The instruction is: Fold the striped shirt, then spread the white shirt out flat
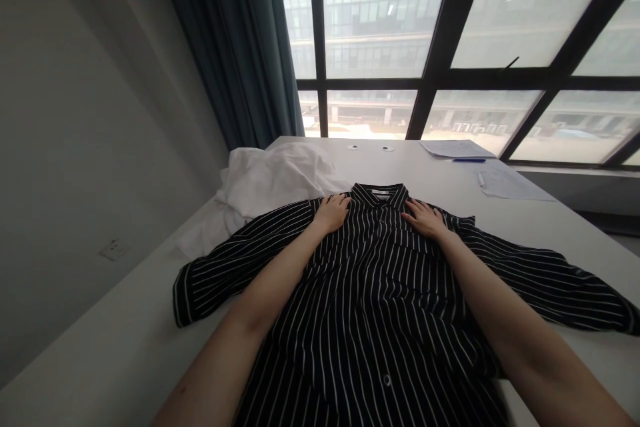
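A black shirt with white stripes (370,293) lies front side up on the white table, collar away from me and both sleeves spread out to the sides. My left hand (332,212) rests flat on its left shoulder, beside the collar (381,196). On the opposite shoulder lies my right hand (424,219), fingers spread over the cloth. Neither hand grasps the fabric. Wrinkles run across the shirt's front, and its lower hem falls outside the view.
A crumpled white cloth (280,177) lies at the back left of the table (120,353). Papers (460,149) and a blue pen (469,160) are at the back right. Beyond stand a large window and a dark blue curtain (240,40); a wall borders the left side.
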A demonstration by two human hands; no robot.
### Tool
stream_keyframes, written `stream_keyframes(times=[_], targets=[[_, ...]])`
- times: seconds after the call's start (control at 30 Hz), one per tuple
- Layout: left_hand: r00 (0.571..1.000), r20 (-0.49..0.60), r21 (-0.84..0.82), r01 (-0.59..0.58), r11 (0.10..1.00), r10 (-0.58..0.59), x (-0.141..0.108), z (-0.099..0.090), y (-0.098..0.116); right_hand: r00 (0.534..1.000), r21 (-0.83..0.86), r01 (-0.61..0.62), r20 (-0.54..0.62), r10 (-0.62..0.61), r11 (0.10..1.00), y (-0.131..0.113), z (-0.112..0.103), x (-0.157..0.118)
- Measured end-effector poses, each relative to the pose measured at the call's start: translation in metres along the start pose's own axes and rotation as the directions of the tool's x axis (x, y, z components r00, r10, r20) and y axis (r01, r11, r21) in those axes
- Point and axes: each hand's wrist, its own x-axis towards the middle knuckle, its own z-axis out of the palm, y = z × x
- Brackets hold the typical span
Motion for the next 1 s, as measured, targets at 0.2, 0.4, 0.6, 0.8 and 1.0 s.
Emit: stream_keyframes(times=[0.2, 0.4, 0.6, 0.8, 1.0], targets=[[0.977, -0.165, 0.124, 0.158, 0.98, -0.137, -0.061, -0.054, -0.04, 0.998, -0.033, 0.044, -0.053, -0.046, 0.998, 0.011, -0.016, -0.017], [0.938, -0.164, 0.313, 0.342, 0.886, -0.304, -0.112, -0.082, -0.08, 0.998, -0.057, 0.04, -0.048, -0.043, 0.998, 0.029, -0.032, -0.055], [0.922, -0.206, 0.264, 0.375, 0.888, -0.328, -0.106, -0.092, -0.085, 0.998, -0.115, -0.006, 0.064, 0.013, 0.993, 0.022, -0.03, -0.073], [0.928, -0.197, 0.355, 0.368, 0.859, -0.316, -0.071, -0.112, -0.11, 0.997, -0.137, -0.042, 0.06, 0.051, 0.99, 0.01, -0.02, -0.075], [0.937, -0.111, 0.339, 0.35, 0.874, -0.332, -0.065, -0.115, -0.132, 0.996, -0.172, -0.038, 0.073, 0.051, 0.984, 0.01, -0.021, -0.078]])
